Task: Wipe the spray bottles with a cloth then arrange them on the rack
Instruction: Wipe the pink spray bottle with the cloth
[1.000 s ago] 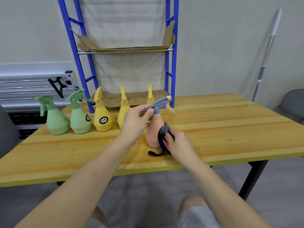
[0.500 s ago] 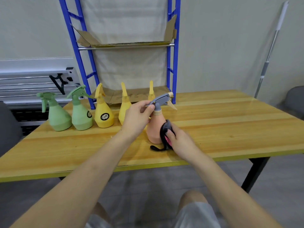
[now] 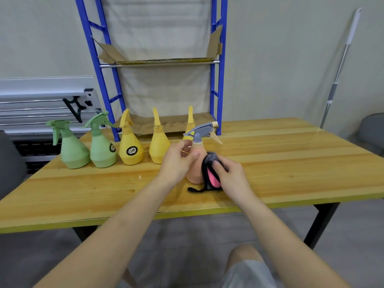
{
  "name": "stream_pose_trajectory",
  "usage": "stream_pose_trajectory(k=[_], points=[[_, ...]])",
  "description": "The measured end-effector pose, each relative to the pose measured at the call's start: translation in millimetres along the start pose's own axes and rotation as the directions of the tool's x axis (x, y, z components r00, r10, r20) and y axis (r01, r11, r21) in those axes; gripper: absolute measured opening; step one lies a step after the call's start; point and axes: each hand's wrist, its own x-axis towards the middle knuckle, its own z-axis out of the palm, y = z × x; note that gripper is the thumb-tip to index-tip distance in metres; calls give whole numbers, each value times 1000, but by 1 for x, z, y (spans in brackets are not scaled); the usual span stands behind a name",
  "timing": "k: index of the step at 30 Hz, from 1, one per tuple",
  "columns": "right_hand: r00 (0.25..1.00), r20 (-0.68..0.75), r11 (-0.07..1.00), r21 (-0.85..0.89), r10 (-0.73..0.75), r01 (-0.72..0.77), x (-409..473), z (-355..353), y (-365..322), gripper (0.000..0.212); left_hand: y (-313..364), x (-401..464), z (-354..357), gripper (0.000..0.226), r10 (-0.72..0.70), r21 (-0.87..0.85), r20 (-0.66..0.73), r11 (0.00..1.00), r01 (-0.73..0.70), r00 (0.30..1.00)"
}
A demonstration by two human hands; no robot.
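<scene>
A peach spray bottle (image 3: 194,163) with a grey trigger head stands on the wooden table (image 3: 291,163). My left hand (image 3: 176,161) grips its upper body just below the neck. My right hand (image 3: 228,173) holds a grey and pink cloth (image 3: 211,173) pressed against the bottle's right side; a dark strap of the cloth trails on the table. To the left stand two green bottles (image 3: 72,146) (image 3: 102,145) and three yellow ones (image 3: 129,142) (image 3: 159,140) (image 3: 190,123), the last partly hidden behind the peach bottle. The blue rack (image 3: 216,80) rises behind them.
The rack's shelves are lined with cardboard (image 3: 158,59). A mop handle (image 3: 340,65) leans on the wall at the right. A grey chair (image 3: 372,129) sits at the far right, and white metal rails (image 3: 41,100) lie at the left.
My left hand has slid down from the trigger head to the bottle's upper body. The right hand keeps the cloth against the bottle's side.
</scene>
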Motion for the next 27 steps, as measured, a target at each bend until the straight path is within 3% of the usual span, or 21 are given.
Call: stream_pose_trajectory(k=[6,10,14,21,27], points=[[999,17,997,73,27,-28,15,-1,-4,26,1,3,1,36,60,75,52,995,-64,997],[997,36,982,173,67,-73,24,-4,-6,26,5,-6,8,35,53,-82,56,995,-48,997],[995,99,995,100,-19,9,20,-9,0,23,-2,-8,14,24,-5,-216,31,976,11,1000],[978,209,999,-28,-10,16,17,-25,10,29,-17,-4,7,33,17,-110,37,994,-13,999],[984,169,992,120,-56,35,27,-14,-24,31,-4,-9,7,27,77,-159,93,985,-61,993]])
